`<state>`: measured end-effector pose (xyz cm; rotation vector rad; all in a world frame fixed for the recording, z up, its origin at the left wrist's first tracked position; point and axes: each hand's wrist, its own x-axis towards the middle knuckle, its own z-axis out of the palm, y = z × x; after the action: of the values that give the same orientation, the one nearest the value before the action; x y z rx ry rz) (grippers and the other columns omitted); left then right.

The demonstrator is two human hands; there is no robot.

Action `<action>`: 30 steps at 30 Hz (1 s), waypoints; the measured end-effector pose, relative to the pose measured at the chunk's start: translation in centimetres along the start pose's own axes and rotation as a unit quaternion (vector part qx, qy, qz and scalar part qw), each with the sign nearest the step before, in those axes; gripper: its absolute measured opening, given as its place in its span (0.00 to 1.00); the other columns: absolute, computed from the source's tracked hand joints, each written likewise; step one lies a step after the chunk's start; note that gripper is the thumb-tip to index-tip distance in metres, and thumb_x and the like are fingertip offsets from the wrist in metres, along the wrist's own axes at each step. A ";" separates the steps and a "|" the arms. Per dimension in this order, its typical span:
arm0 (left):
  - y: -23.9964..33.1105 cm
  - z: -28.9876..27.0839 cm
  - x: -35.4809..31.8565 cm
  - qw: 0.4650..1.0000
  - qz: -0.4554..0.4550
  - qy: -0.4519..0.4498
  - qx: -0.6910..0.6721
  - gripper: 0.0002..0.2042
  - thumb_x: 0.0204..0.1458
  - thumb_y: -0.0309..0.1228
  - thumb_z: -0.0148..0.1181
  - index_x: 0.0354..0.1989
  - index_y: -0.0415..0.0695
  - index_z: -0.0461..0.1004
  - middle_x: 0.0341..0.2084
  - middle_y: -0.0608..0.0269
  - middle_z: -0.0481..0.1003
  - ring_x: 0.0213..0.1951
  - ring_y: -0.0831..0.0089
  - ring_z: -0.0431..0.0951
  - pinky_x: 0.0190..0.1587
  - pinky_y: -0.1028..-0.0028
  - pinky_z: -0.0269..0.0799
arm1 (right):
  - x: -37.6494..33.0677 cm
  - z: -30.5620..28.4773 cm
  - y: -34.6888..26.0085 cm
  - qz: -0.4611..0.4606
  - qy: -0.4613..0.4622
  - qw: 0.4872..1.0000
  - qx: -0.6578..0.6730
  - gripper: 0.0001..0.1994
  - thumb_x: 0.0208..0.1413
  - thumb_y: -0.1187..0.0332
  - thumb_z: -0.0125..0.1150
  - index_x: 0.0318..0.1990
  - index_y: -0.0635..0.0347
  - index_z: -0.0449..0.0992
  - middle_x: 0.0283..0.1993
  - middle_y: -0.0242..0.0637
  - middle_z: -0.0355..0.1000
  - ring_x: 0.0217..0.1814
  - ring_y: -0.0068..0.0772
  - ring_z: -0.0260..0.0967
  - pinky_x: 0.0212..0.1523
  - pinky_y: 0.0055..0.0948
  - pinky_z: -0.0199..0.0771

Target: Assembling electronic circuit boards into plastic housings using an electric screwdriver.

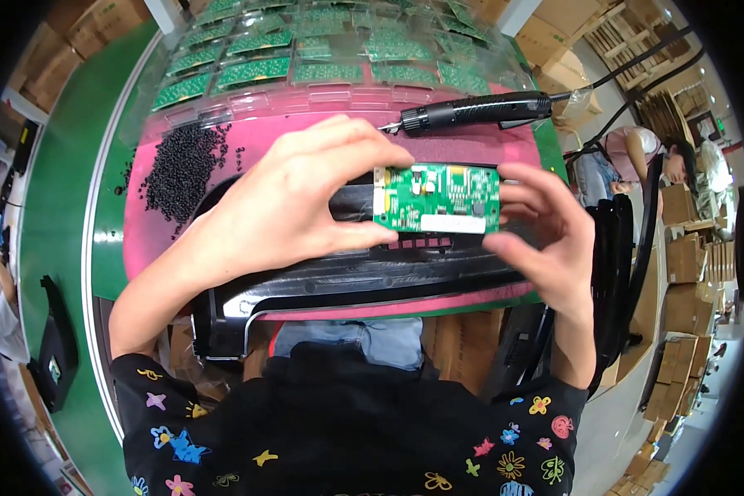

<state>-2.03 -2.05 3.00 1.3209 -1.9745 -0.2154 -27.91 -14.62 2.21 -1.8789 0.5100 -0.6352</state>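
Note:
Between my two hands is a green circuit board (438,198) with a white label strip along its near edge and pale connectors at its left end. My left hand (318,194) pinches that left end between thumb and fingers. At the other end, my right hand (550,227) has its fingers and thumb closed on the board's edges. The board is held above a long black plastic housing (331,285), which lies across the pink mat. Part of the housing is hidden beneath the board and my left hand.
A black electric screwdriver (479,112) lies beyond the board, its cord running right. Small black screws (182,169) are heaped on the pink mat (140,248). Clear trays (322,95) of green boards stand at the back. Black housings (616,273) stand at right; a person (628,157) sits beyond.

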 end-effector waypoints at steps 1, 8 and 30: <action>-0.2 0.4 -0.2 1.000 -0.007 -0.016 -0.019 0.28 0.35 0.29 0.77 0.48 0.36 0.76 0.42 0.54 0.77 0.45 0.59 0.78 0.49 0.66 0.75 | -0.4 0.1 0.4 -0.005 -0.001 0.999 -0.038 0.32 0.44 0.77 0.74 0.60 0.67 0.68 0.47 0.39 0.79 0.48 0.23 0.74 0.49 0.25 0.72; -0.8 2.3 -1.4 0.976 -0.111 -0.172 -0.075 0.28 0.38 0.32 0.75 0.48 0.37 0.72 0.43 0.54 0.74 0.44 0.55 0.78 0.47 0.65 0.75 | -0.8 0.5 2.6 0.030 -0.077 0.989 -0.120 0.26 0.38 0.71 0.77 0.48 0.65 0.76 0.44 0.40 0.78 0.45 0.35 0.76 0.51 0.30 0.73; -1.5 4.5 -1.7 0.981 -0.123 -0.151 -0.007 0.29 0.36 0.30 0.76 0.48 0.40 0.67 0.43 0.55 0.69 0.43 0.53 0.75 0.41 0.62 0.74 | 0.1 1.2 4.3 -0.008 -0.072 0.972 -0.224 0.26 0.37 0.76 0.73 0.48 0.63 0.74 0.55 0.42 0.69 0.60 0.49 0.64 0.61 0.40 0.64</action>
<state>-3.51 -2.43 -1.78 1.5996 -2.0418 -0.5779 -27.35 -15.46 -2.15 -2.3360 0.5779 -0.4109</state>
